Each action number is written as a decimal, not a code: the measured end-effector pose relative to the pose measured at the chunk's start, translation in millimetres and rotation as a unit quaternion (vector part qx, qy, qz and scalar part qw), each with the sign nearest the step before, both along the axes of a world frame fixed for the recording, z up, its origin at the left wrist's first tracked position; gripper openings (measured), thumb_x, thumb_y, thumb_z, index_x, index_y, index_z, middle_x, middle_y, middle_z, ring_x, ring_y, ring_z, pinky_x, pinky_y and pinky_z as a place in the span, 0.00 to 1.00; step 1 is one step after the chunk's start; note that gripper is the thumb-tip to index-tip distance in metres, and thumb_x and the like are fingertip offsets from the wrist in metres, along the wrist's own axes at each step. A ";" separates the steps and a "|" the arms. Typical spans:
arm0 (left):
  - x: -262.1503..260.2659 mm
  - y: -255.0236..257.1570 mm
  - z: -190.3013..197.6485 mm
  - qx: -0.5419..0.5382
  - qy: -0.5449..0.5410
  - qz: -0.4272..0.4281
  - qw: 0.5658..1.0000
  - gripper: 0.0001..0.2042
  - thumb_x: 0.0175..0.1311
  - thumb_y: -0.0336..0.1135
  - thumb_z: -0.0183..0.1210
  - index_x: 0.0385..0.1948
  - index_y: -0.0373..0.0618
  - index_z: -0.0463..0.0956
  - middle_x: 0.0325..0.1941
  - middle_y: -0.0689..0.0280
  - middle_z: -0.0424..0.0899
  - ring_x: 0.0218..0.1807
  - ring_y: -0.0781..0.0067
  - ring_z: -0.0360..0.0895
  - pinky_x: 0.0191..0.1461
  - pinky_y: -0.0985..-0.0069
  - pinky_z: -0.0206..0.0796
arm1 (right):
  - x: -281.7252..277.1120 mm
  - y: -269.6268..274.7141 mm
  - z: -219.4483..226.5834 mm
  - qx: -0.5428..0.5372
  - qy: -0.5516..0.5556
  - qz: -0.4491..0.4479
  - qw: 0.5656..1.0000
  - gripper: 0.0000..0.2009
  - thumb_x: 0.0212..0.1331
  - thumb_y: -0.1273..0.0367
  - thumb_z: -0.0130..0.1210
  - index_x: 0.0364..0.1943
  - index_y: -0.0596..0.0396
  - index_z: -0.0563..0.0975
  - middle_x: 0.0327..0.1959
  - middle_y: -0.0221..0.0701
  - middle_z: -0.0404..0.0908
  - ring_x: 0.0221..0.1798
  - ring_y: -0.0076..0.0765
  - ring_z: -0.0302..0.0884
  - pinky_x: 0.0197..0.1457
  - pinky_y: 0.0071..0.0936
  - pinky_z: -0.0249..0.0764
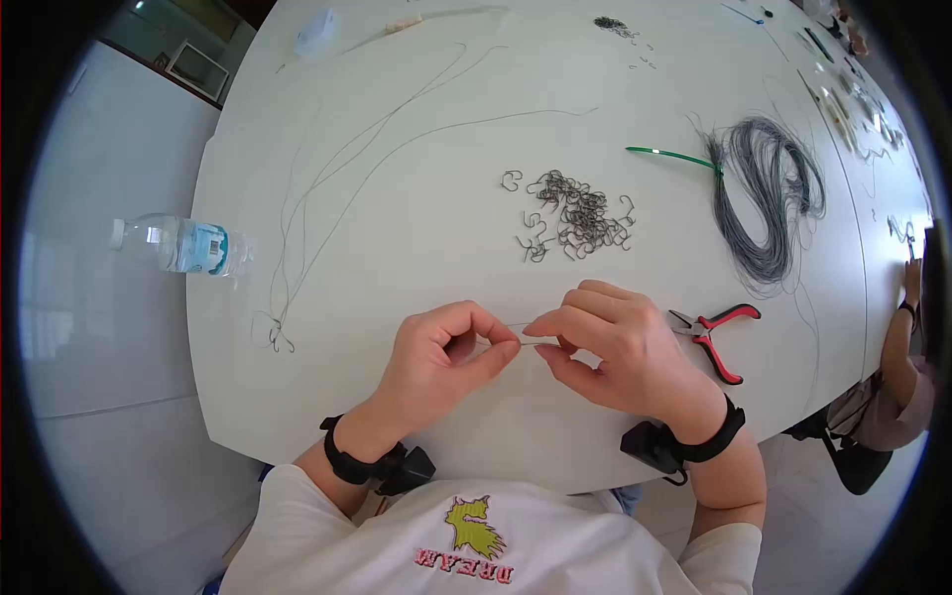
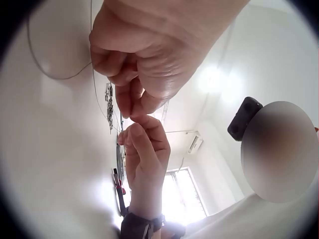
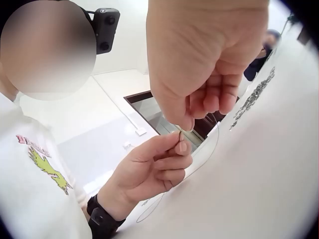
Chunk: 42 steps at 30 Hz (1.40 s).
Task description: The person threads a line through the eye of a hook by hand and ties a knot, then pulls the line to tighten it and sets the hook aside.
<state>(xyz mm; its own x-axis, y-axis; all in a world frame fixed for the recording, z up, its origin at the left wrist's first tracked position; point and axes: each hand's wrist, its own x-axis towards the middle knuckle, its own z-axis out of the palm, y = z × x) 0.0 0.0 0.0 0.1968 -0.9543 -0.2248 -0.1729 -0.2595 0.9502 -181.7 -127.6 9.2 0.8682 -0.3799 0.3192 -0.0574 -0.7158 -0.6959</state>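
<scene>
Over the near edge of the white table [image 1: 416, 248], my left hand [image 1: 446, 355] and right hand [image 1: 605, 342] meet fingertip to fingertip. Each pinches one end of a short thin piece of wire [image 1: 526, 343] between thumb and forefinger. In the right wrist view the pinched wire [image 3: 180, 133] shows as a tiny metal piece between the two hands, with a thin wire loop [image 3: 209, 149] trailing below. In the left wrist view the left hand [image 2: 134, 64] is above the right hand [image 2: 144, 149], fingertips touching.
A pile of small metal hooks [image 1: 575, 213] lies beyond the hands. Red-handled pliers [image 1: 719, 337] sit right of my right hand. A coil of grey wire [image 1: 764, 188] with a green tie lies far right, long loose wires [image 1: 327, 188] left, a water bottle [image 1: 183, 245] off the table's left edge. Another person [image 1: 902, 357] sits at right.
</scene>
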 end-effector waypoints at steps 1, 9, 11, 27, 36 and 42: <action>-0.1 -0.1 0.7 0.002 0.001 -0.002 1.000 0.03 0.62 0.26 0.63 0.30 0.43 0.78 0.21 0.84 0.68 0.21 0.95 0.54 0.25 0.88 0.46 | -0.1 -0.1 0.4 0.001 -0.003 0.000 1.000 0.08 0.47 0.76 0.62 0.33 0.54 0.79 0.26 0.30 0.77 0.30 0.37 0.76 0.32 0.33 0.74; -2.3 -1.3 -3.6 -0.020 -0.005 0.014 1.000 0.03 0.60 0.28 0.65 0.29 0.43 0.80 0.15 0.82 0.64 0.19 0.92 0.50 0.23 0.84 0.43 | -1.2 0.4 3.6 0.010 -0.015 -0.007 1.000 0.06 0.49 0.76 0.61 0.32 0.54 0.78 0.24 0.29 0.76 0.28 0.37 0.76 0.31 0.32 0.72; -3.5 -0.7 -3.8 -0.031 -0.010 0.022 0.999 0.03 0.60 0.28 0.64 0.29 0.43 0.79 0.15 0.82 0.63 0.19 0.92 0.50 0.23 0.85 0.43 | -1.5 2.2 3.6 0.040 -0.019 -0.006 0.999 0.05 0.50 0.75 0.61 0.30 0.54 0.78 0.23 0.29 0.76 0.28 0.37 0.76 0.31 0.33 0.72; -23.0 -49.3 43.8 -0.164 -0.196 -0.055 0.965 0.03 0.58 0.26 0.65 0.29 0.43 0.79 0.24 0.75 0.76 0.19 0.86 0.54 0.22 0.83 0.48 | -19.0 -19.7 15.8 -0.025 -0.151 -0.074 0.985 0.06 0.47 0.80 0.63 0.27 0.54 0.79 0.20 0.27 0.74 0.24 0.30 0.73 0.23 0.25 0.68; -27.1 -80.4 38.9 -0.299 -0.266 -0.065 0.914 0.06 0.55 0.22 0.66 0.29 0.42 0.78 0.28 0.73 0.78 0.20 0.88 0.57 0.22 0.85 0.49 | -28.5 -35.5 19.3 -0.005 -0.165 -0.126 0.978 0.06 0.48 0.79 0.63 0.28 0.54 0.80 0.22 0.28 0.77 0.25 0.30 0.75 0.23 0.24 0.72; -25.5 -81.1 40.3 -0.365 -0.369 -0.066 0.852 0.09 0.49 0.25 0.69 0.29 0.46 0.77 0.27 0.68 0.81 0.27 0.70 0.79 0.26 0.76 0.70 | -26.7 -33.9 19.3 -0.012 -0.155 -0.128 0.980 0.06 0.48 0.79 0.63 0.28 0.53 0.80 0.22 0.27 0.77 0.25 0.30 0.75 0.22 0.24 0.72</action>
